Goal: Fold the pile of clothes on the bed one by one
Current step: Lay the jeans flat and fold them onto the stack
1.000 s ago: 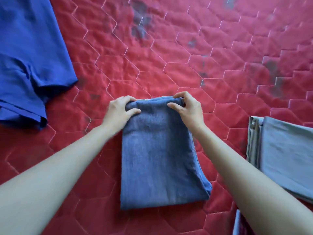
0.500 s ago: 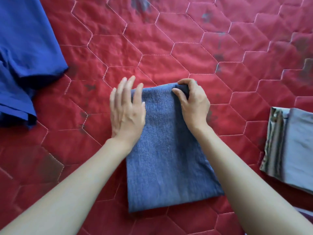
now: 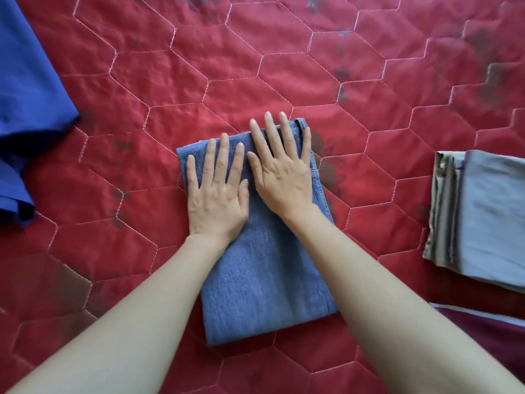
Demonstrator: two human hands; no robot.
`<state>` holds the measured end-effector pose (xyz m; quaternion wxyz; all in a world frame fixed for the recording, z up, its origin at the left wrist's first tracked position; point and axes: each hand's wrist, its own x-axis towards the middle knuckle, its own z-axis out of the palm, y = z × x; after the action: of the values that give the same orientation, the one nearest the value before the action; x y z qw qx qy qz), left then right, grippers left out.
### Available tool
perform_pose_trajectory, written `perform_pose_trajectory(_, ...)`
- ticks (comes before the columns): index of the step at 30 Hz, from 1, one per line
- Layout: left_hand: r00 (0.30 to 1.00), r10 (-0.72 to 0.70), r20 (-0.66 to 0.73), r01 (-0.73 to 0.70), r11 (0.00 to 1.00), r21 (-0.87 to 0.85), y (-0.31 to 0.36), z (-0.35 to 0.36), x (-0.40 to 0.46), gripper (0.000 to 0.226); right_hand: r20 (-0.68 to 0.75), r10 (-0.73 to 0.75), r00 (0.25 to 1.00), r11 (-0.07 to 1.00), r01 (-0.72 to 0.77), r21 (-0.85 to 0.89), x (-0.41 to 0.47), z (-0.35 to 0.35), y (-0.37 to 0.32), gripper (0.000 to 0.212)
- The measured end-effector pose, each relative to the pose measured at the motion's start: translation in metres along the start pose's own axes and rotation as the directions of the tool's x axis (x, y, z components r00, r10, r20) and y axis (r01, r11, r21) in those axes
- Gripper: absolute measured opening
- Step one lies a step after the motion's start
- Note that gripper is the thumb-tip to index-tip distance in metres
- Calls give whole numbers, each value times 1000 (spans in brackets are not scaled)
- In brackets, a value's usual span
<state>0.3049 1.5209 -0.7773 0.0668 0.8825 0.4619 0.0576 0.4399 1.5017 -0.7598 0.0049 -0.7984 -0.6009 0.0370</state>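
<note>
We look down on a bed (image 3: 284,66) covered edge to edge by a red quilt (image 3: 159,89), pale hexagon stitching and dark faded blotches in soft, even light.

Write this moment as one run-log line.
step: flatten fold | left hand: open, pressing | right hand: open, pressing | item: folded blue denim garment

Two hands (image 3: 218,200) (image 3: 281,172), one folded denim garment (image 3: 264,280), one blue cloth (image 3: 25,89), one grey stack (image 3: 488,217)

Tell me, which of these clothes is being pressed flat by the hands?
The folded denim piece in the middle; both hands, left hand and right hand, lie flat on it. The royal-blue garment and grey folded one lie untouched.
</note>
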Motion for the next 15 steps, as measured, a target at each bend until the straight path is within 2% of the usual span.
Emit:
perform_pose_trajectory(4, 1000, 12, 16, -12, 1000, 27, 0, 0, 1, 61, 63, 67, 996, 998, -66, -20, 14, 1, 6, 54)
perform_pose_trajectory(8, 998, 18, 62, -20, 999, 45, 0, -4, 2, 61, 10, 204, 979, 978, -204, 47, -5, -2, 0, 56)
perform_pose_trajectory(12, 997, 19, 72, -23, 999, 48, 0, -4, 2, 61, 25, 222, 975, 973, -223, 59, -99, 8, -6, 55)
perform_pose_trajectory(15, 996, 17, 89, -22, 998, 57, 2, -6, 3, 61, 70, 308, 949, 949, -311, 39, -186, 12, -8, 56)
